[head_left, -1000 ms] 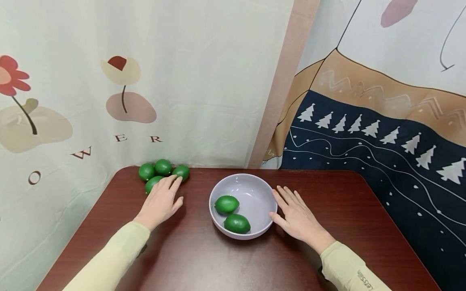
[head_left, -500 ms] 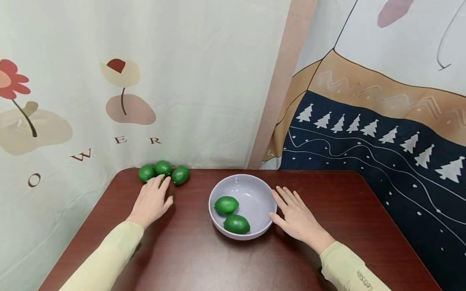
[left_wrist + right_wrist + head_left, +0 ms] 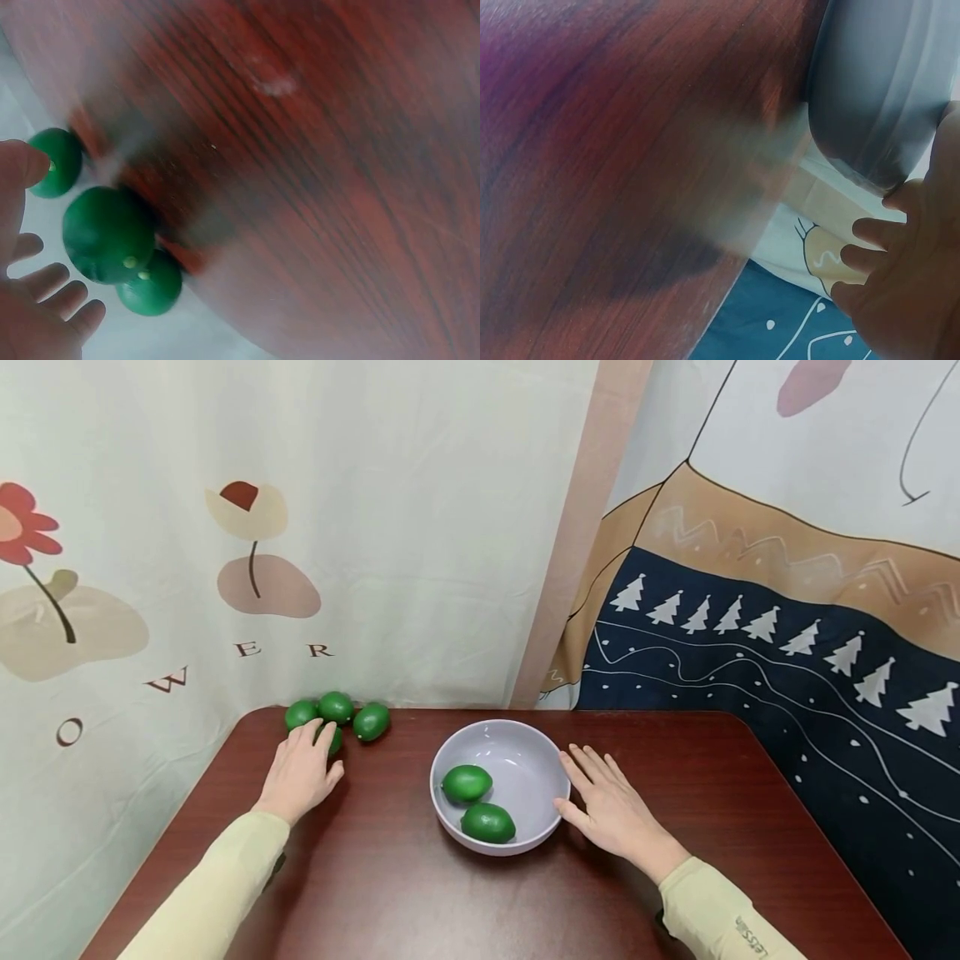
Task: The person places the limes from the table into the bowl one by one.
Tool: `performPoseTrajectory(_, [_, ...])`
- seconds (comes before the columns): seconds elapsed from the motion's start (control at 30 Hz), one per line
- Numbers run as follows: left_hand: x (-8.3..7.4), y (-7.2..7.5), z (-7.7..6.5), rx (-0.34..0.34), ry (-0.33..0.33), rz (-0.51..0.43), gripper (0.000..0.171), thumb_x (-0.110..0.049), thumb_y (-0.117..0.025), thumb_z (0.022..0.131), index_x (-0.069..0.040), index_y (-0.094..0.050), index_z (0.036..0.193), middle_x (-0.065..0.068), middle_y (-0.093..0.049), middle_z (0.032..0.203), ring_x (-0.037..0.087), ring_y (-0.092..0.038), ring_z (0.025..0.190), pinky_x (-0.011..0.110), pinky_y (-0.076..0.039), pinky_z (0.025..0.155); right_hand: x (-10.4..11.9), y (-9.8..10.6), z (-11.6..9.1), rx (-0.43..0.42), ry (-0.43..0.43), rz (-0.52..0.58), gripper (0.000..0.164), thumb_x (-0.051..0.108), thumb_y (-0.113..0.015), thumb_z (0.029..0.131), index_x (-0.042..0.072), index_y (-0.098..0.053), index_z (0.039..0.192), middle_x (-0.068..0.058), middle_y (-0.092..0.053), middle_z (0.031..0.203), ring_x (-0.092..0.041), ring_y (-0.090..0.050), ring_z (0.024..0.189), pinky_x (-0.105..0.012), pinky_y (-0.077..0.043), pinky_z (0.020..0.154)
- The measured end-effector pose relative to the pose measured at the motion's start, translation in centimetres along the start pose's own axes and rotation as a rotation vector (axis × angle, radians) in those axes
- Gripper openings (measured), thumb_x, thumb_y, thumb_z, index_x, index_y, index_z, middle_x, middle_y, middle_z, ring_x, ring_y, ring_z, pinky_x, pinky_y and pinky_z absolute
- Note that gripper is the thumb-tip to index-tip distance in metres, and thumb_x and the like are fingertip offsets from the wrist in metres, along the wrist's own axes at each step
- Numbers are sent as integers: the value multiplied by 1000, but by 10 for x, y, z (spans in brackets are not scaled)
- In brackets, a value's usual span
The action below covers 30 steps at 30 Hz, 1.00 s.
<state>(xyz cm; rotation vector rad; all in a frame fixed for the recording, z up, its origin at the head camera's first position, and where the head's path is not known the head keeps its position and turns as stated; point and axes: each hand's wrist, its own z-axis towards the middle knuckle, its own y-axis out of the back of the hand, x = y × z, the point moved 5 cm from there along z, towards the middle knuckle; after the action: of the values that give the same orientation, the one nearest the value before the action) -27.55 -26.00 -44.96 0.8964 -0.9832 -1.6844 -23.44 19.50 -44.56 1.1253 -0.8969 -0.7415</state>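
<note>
Left of bowl [image 3: 534, 781]: four limes [image 3: 371, 722], one part-covered by wide-spread left hand [image 3: 298, 774], shifted outward | bowl's right: touched by right hand [image 3: 609, 802], straight-fingered

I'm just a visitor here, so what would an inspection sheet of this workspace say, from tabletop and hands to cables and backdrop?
Surface: reddish-brown wood-grain table, somewhat glossy.
Job's things: two green limes inside a pale lilac bowl; four more limes grouped near the far left corner.
Clutter: nothing seen.
Grippers: bare hands; left hand at the group's nearest lime, contact unclear; right hand touches the bowl's side.
Cables: nothing seen.
Surroundings: flower-print cloth behind at left, tree-print cloth at right.
</note>
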Motion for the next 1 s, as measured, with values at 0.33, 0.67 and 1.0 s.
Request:
performPoseTrajectory(0.33, [17,-4,0,46,81,-33,62,-13,-68,90,13,-46,142,39,-43,139,59,-42,124,72,-40,97,-1,0,0,2,-5,6,77,52,-59,100,8,-38,160,-17,-34,165,-38,-26,155,-57,-20,125])
performPoseTrajectory(0.67, [22,-8,-1,39,96,-77,60,-9,-69,92,13,-46,142,38,-44,137,58,-42,122,70,-40,97,0,1,1,-10,6,6,77,51,-59,100,8,-39,159,-18,-36,164,-39,-30,153,-58,-22,124])
performPoseTrajectory(1.0, [24,-7,2,36,138,-114,58,-4,-78,87,13,-52,136,36,-50,131,56,-46,120,67,-46,95,0,1,1,-3,6,0,77,52,-59,100,8,-39,160,-17,-36,164,-39,-29,154,-58,-23,124])
